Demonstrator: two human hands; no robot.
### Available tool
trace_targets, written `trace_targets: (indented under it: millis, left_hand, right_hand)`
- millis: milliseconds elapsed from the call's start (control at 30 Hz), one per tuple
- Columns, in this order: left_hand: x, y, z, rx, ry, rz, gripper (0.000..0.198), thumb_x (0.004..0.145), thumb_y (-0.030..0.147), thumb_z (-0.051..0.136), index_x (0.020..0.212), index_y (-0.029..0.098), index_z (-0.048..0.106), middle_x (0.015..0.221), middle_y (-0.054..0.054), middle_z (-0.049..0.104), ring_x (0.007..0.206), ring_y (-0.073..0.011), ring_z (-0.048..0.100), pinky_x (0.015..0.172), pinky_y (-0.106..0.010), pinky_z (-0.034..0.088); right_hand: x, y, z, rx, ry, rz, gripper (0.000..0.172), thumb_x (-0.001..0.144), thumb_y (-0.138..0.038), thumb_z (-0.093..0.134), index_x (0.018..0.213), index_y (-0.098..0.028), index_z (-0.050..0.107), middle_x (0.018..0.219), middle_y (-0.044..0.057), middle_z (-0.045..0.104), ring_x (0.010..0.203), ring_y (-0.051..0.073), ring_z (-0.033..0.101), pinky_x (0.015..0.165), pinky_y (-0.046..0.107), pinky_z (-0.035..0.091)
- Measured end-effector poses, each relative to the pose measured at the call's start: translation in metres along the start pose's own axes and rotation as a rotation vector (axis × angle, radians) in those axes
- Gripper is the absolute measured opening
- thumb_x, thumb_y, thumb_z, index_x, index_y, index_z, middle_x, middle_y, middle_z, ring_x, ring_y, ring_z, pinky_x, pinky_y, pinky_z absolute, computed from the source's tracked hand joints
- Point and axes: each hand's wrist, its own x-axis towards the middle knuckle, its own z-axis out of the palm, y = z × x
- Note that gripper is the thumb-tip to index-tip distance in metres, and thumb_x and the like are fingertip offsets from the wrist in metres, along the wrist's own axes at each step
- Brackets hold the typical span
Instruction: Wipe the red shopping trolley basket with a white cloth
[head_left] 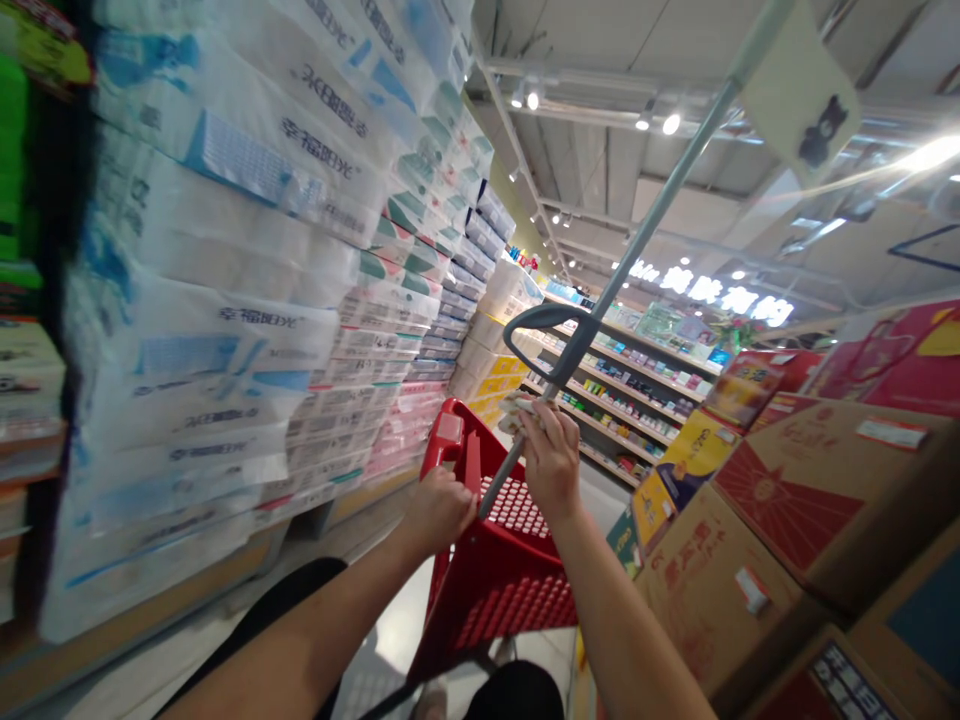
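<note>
Tissue wall: bulky packs (247,340) in glossy, wrinkled plastic film, mostly white with blue print, stacked in a tall block left of the red cart.
Display shelves: long, straight tiers (630,385) lined with small, multicoloured packages, beyond the cart.
Carton stack: square-edged brown cardboard boxes (795,480) with red print, right of the cart.
Red cart: smooth, shiny plastic (517,595), its basket pierced by rows of small openings, directly in front of the person.
Grey pole: a slim, round, smooth shaft (667,205) rising aslant from the cart's near rim.
Bear panel: a flat, pale sheet (799,100) with a dark bear silhouette, at the pole's top, high above the cart.
Pole loop: a dark grey, rounded triangular ring (551,345) on the pole, above the cart.
Right hand: above the cart's basket (553,455), fingers curled closely, pressing a cloth against the pole.
Left hand: fingers folded into a fist (442,512) around the cart's near edge, beside the pole's foot; fingertips hidden.
Cloth: pale, soft-looking, crumpled (521,405), over the cart, under the right fingers.
</note>
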Motion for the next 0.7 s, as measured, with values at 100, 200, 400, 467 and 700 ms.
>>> trace_targets:
  millis: [100, 200, 400, 467, 700]
  left_hand:
    - [0.000, -0.001, -0.001, 0.036, 0.004, 0.010, 0.039, 0.091, 0.027, 0.041, 0.059, 0.018, 0.063, 0.057, -0.007, 0.062, 0.063, -0.0194, 0.056, 0.075, -0.044, 0.038]
    - [0.000, 0.000, -0.002, 0.043, 0.028, 0.018, 0.039, 0.091, 0.027, 0.042, 0.058, 0.018, 0.063, 0.058, -0.007, 0.062, 0.063, -0.0191, 0.056, 0.073, -0.043, 0.038]
    - [0.002, 0.006, -0.006, 0.161, 0.003, 0.028, 0.039, 0.091, 0.027, 0.042, 0.057, 0.020, 0.061, 0.060, -0.006, 0.064, 0.065, -0.0195, 0.057, 0.072, -0.040, 0.039]
    - [0.003, 0.008, -0.009, 0.205, -0.027, 0.046, 0.038, 0.091, 0.027, 0.042, 0.059, 0.020, 0.062, 0.062, -0.006, 0.066, 0.066, -0.0201, 0.058, 0.072, -0.040, 0.039]
    - [0.011, 0.002, -0.003, 0.291, -0.026, 0.185, 0.038, 0.091, 0.029, 0.041, 0.061, 0.019, 0.062, 0.061, -0.006, 0.065, 0.065, -0.0202, 0.059, 0.069, -0.037, 0.037]
  right_hand:
    - [-0.012, -0.010, 0.004, -0.020, -0.046, -0.021, 0.038, 0.094, -0.013, 0.046, 0.127, -0.026, 0.060, 0.129, 0.005, 0.060, 0.118, 0.024, 0.049, 0.102, 0.040, 0.038]
    - [-0.006, -0.009, -0.002, -0.064, -0.096, -0.004, 0.039, 0.094, -0.015, 0.048, 0.129, -0.030, 0.058, 0.129, 0.002, 0.060, 0.123, 0.025, 0.047, 0.106, 0.043, 0.029]
    - [0.021, 0.011, -0.017, -0.025, 0.022, 0.112, 0.032, 0.095, -0.019, 0.050, 0.123, -0.025, 0.063, 0.128, 0.004, 0.060, 0.120, 0.024, 0.047, 0.106, 0.040, 0.036]
    - [0.005, 0.009, -0.015, 0.013, 0.000, 0.109, 0.031, 0.094, -0.018, 0.050, 0.122, -0.022, 0.064, 0.128, 0.005, 0.059, 0.120, 0.022, 0.046, 0.105, 0.037, 0.039]
    - [-0.027, -0.005, -0.009, 0.063, -0.148, 0.144, 0.025, 0.094, -0.023, 0.054, 0.116, -0.024, 0.065, 0.126, 0.005, 0.057, 0.117, 0.019, 0.048, 0.105, 0.033, 0.042]
